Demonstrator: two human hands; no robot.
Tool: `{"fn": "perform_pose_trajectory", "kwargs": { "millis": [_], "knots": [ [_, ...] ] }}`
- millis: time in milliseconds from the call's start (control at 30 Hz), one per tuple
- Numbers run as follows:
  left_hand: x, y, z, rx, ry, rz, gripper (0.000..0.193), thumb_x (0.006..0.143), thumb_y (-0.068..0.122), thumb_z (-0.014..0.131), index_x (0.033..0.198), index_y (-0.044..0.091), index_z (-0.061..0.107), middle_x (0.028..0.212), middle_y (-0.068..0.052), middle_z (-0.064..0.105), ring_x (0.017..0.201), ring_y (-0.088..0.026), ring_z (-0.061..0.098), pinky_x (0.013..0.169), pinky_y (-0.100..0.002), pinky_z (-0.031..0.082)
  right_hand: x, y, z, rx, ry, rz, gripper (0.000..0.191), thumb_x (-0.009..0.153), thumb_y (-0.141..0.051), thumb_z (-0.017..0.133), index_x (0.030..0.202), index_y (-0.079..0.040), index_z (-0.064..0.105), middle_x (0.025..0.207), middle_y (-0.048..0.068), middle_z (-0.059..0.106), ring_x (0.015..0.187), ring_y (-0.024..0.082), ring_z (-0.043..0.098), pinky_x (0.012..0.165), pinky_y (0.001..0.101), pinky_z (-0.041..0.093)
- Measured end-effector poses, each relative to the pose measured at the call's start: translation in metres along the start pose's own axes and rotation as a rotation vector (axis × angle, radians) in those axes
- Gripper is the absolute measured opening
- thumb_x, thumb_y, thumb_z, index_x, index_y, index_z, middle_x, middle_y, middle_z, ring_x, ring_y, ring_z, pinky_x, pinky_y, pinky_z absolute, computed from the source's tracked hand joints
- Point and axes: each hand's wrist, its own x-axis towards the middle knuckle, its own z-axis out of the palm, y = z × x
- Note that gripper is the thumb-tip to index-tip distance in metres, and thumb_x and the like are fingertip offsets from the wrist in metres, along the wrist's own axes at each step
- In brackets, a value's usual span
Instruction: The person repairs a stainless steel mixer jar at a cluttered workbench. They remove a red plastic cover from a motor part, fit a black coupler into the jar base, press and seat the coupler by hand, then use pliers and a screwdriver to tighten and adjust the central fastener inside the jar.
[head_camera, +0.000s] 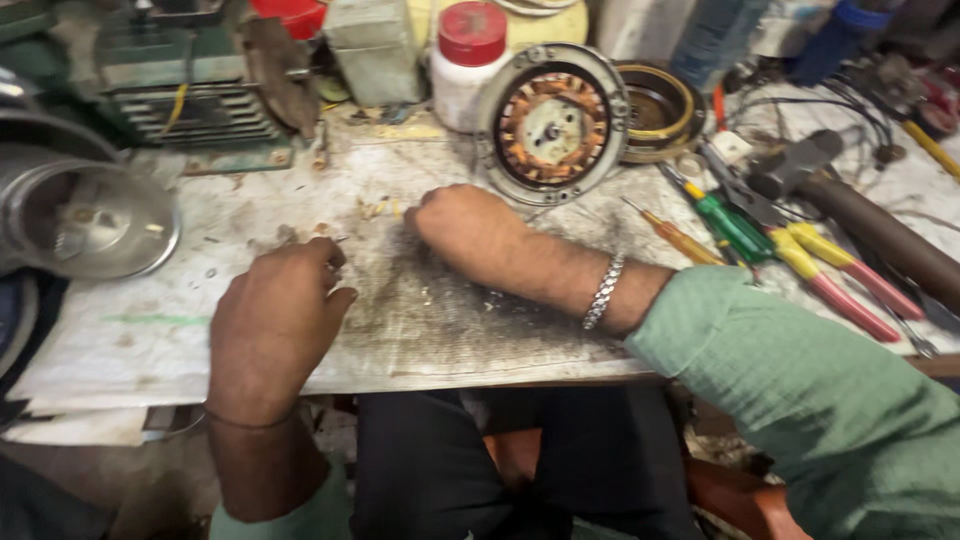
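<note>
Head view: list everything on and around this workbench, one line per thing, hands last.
workbench: one, dirty white top, across the middle
motor stator: one, copper coils in a grey ring, leaning at the back centre
round housing: one, dark with a yellow band, right of the stator
plastic jar: one, white with red lid, left of the stator
metal bowl-shaped cover: one, silver, left edge
green machine: one, finned, back left
screwdrivers: two seen, one green-handled, one orange, right of centre
pliers: one, red and yellow handles, right
dark pipe: one, brown, far right
bracelet: one, silver, right wrist
left hand: fingers curled, on the bench
right hand: closed, knuckles on the bench; contents hidden
</note>
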Motion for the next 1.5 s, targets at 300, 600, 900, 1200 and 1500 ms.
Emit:
{"fn": "perform_pose_trajectory", "kwargs": {
  "millis": [300, 600, 900, 1200, 1500],
  "knots": [
    [-0.004, 0.018, -0.003, 0.006, -0.027, 0.000, 0.033, 0.080, 0.025, 0.079, 0.110, 0.015, 0.072, 0.099, -0.007, 0.076, 0.096, -0.032, 0.071, 0.080, -0.046, 0.056, -0.014, -0.005, -0.008, 0.045, -0.008, 0.088, 0.020, 0.081, -0.002, 0.067, 0.101, -0.002, 0.068, 0.089, 0.018, 0.073, 0.087, 0.035, 0.074, 0.074, 0.0454, 0.061],
    [-0.010, 0.009, -0.003, -0.031, 0.035, 0.052, 0.031, 0.080, 0.022, 0.079, 0.108, 0.010, 0.071, 0.098, -0.010, 0.075, 0.096, -0.034, 0.070, 0.080, -0.047, 0.054, -0.007, 0.010, -0.012, 0.236, -0.069, 0.203, 0.023, 0.075, -0.009, 0.078, 0.097, -0.005, 0.071, 0.090, 0.019, 0.072, 0.087, 0.038, 0.072, 0.076, 0.0463, 0.060],
    [-0.006, -0.007, 0.002, 0.000, 0.110, 0.083, 0.026, 0.080, 0.015, 0.076, 0.105, 0.008, 0.071, 0.099, -0.015, 0.073, 0.097, -0.037, 0.067, 0.082, -0.049, 0.053, 0.025, 0.030, -0.014, 0.272, 0.135, 0.189, 0.011, 0.075, -0.003, 0.075, 0.086, -0.003, 0.073, 0.085, 0.018, 0.073, 0.085, 0.035, 0.073, 0.080, 0.0451, 0.058],
    [0.000, -0.015, 0.000, -0.011, 0.091, 0.083, 0.029, 0.078, 0.015, 0.078, 0.106, 0.007, 0.070, 0.099, -0.017, 0.072, 0.098, -0.039, 0.067, 0.083, -0.050, 0.053, 0.082, 0.039, -0.026, 0.125, 0.158, 0.183, 0.008, 0.075, 0.000, 0.072, 0.081, -0.003, 0.075, 0.085, 0.020, 0.074, 0.088, 0.036, 0.073, 0.084, 0.0452, 0.058],
    [0.006, -0.023, 0.001, -0.031, 0.103, 0.084, 0.032, 0.078, 0.012, 0.078, 0.107, 0.004, 0.070, 0.101, -0.018, 0.072, 0.099, -0.038, 0.067, 0.084, -0.049, 0.053, 0.096, 0.032, -0.021, 0.049, 0.123, 0.210, 0.010, 0.081, 0.001, 0.069, 0.089, 0.004, 0.074, 0.092, 0.026, 0.072, 0.087, 0.042, 0.072, 0.078, 0.0472, 0.060]
  ]
}}
